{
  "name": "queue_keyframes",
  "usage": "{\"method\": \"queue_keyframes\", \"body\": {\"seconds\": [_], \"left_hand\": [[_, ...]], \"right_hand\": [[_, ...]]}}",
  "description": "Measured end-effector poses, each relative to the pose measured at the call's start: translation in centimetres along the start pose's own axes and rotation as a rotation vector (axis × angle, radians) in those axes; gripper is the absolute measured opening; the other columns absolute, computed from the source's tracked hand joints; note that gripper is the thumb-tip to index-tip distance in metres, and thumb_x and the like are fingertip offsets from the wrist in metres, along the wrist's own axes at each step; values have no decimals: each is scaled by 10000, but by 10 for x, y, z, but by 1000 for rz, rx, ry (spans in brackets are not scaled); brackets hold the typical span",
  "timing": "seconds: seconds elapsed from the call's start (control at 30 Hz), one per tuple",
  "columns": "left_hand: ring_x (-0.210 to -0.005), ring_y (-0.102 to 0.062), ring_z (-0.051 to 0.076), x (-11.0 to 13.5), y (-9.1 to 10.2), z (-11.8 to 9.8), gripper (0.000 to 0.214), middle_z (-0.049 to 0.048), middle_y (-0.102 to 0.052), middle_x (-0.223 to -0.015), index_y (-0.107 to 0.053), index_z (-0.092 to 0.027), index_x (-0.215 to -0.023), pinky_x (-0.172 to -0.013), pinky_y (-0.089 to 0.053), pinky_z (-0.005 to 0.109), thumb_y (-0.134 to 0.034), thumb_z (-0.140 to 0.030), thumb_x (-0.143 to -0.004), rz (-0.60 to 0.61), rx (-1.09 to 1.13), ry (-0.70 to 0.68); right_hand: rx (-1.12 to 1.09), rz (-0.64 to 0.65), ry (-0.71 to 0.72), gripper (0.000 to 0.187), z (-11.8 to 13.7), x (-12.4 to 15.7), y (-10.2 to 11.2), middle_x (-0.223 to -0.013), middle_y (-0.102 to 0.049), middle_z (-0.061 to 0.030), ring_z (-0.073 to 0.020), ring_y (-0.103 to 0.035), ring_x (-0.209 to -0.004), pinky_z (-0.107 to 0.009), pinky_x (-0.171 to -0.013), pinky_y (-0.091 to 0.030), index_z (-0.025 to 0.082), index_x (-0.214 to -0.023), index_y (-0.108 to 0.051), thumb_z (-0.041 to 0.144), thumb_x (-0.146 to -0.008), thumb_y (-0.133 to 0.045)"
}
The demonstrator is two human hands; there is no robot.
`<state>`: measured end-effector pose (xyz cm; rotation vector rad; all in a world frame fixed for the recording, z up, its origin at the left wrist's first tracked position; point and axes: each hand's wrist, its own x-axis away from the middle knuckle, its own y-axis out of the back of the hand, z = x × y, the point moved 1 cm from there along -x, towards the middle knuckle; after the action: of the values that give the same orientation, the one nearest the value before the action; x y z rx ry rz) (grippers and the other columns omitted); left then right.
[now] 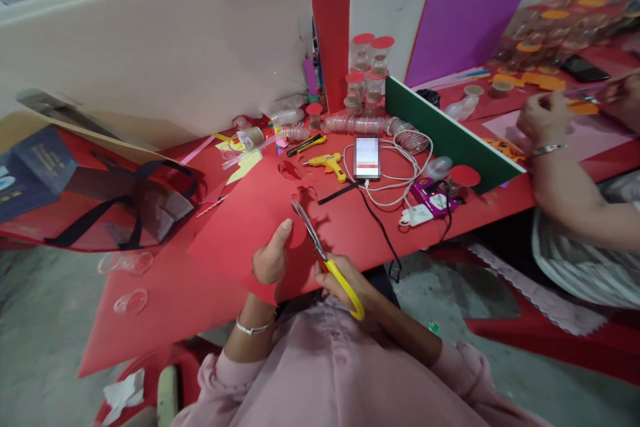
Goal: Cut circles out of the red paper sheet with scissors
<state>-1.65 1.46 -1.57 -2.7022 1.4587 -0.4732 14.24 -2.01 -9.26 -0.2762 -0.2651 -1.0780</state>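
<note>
Bag at the far left: a red and dark-blue one (75,207) with dark straps, slumped beside the bench (165,300).
Clear plastic pieces: a small cup (131,302) and others near it, lying on the bench's left end.
Red sheet: spread over the middle of the bench (235,233), a rounded gap cut near its far end; red on red, so I can't trace every edge.
Left hand: gripping the near right part of the sheet (270,260), thumb up on top and pointing away from the body, fingers hidden from me underneath; forearm reaching forward, a silver bangle (255,329) at the wrist.
Scissors: slanting from the right hand up to the sheet's right edge (315,239), tips pointing away and leftward; how far the blades part, I can't tell.
Right hand: closed round the yellow handles (353,273), low and close to the pink shirt (320,360), forearm angled inward.
Beyond the scissors: a yellow glue gun (327,163), then a lit phone (367,158) beside a looped white cable (417,167).
Far right: past a green board (450,137), a co-worker's hand (545,119), bent at the wrist above pink paper.
</note>
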Motion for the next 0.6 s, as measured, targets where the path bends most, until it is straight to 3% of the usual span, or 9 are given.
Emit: {"method": "queue_keyframes", "body": {"seconds": [0.17,0.6], "left_hand": [[-1221,-729,315,-5,2,4,262,49,-840,-1046,-845,-234,-916,-1169,-519,443,-926,-373,-710,0,75,-40],[-1149,-750,315,-7,6,1,357,81,-835,-1058,-846,-172,-933,-1140,-530,445,-902,-426,-689,1,-15,-57]], "right_hand": [[85,25,46,93,6,4,2,-687,-585,29,-135,-557,-591,-239,-575,-447,206,-841,-594,268,-903,-624],[156,58,123,126,12,8,5,-683,-547,33,-138,-537,-630,-249,-577,-372,205,-796,-567,245,-915,-578]]}}
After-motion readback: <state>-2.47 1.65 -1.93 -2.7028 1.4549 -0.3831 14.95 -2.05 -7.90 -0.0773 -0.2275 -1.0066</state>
